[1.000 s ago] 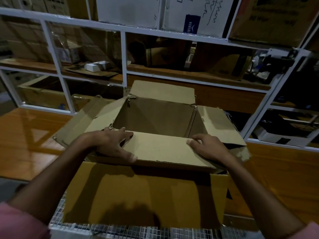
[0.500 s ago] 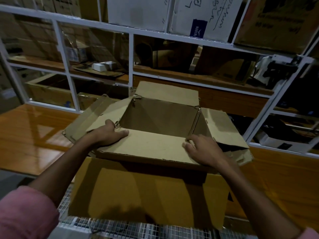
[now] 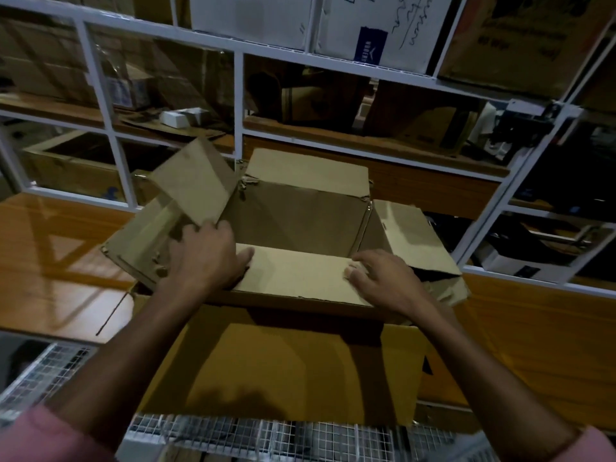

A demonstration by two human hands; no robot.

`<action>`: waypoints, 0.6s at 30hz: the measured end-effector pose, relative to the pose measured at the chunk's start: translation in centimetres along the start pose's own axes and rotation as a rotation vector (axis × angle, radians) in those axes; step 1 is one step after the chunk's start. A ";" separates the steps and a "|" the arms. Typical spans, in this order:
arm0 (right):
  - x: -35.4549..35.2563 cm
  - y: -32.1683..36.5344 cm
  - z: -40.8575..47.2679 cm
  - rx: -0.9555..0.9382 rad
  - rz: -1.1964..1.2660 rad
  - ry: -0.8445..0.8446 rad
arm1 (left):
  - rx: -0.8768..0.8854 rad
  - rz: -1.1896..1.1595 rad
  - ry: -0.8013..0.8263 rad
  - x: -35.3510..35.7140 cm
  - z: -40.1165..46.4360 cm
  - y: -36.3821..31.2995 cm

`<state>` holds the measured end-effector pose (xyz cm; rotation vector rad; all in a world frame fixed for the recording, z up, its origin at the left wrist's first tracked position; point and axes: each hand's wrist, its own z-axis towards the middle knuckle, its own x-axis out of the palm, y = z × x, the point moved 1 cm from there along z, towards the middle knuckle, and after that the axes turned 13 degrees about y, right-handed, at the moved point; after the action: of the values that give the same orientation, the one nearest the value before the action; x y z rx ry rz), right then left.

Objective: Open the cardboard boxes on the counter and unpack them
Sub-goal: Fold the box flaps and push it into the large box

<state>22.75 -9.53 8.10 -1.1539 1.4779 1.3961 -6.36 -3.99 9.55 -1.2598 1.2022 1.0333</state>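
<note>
Two hands on one box: both rest at the near rim of the cardboard box (image 3: 293, 221), which sits on the orange desk (image 3: 60, 261) straight ahead, against the white shelf frame (image 3: 238, 105).
Box position: centred between the arms, its near wall overhanging the desk edge above a wire rack (image 3: 300, 435).
Long axis: runs left to right across the view, so each hand covers one end of the near flap (image 3: 296, 275).
Left hand (image 3: 203, 258): fingers curled at the box's left near corner, thumb lying on the near flap; it touches the lower edge of the left flap (image 3: 195, 183), which stands tilted up. Whether it pinches that edge, cannot tell.
Right hand (image 3: 383, 278): fingers spread and relaxed, flat on the right end of the near flap, gripping nothing.
Other flaps: far flap (image 3: 308, 171) folded back toward the shelf; right flap (image 3: 410, 235) splayed outward and down.
Interior: what shows looks bare cardboard; the floor under the near flap is hidden.
Nearer hand: left, for the raised left flap; right, for the near flap.
Judgement: the near flap folds toward the body, so the next move likely pulls it back along the short axis.
Risk: overhanging box may tip off the edge.
</note>
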 end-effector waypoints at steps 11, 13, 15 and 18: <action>-1.0 -5.9 -3.8 0.056 -0.024 -0.366 | 0.588 -0.026 -0.084 3.0 -4.7 -15.2; -1.1 -8.1 -5.3 0.070 -0.015 -0.417 | 0.656 -0.046 -0.126 4.1 -5.5 -18.7; -1.4 -10.8 -7.3 0.093 0.001 -0.461 | 0.709 -0.058 -0.170 4.9 -6.2 -22.4; -2.0 -16.3 -11.3 0.167 0.022 -0.508 | 0.792 -0.049 -0.219 5.9 -7.9 -28.6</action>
<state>39.44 -20.34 6.37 -0.6174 1.2129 1.4180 22.01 -14.20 7.75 -0.5362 1.2207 0.5386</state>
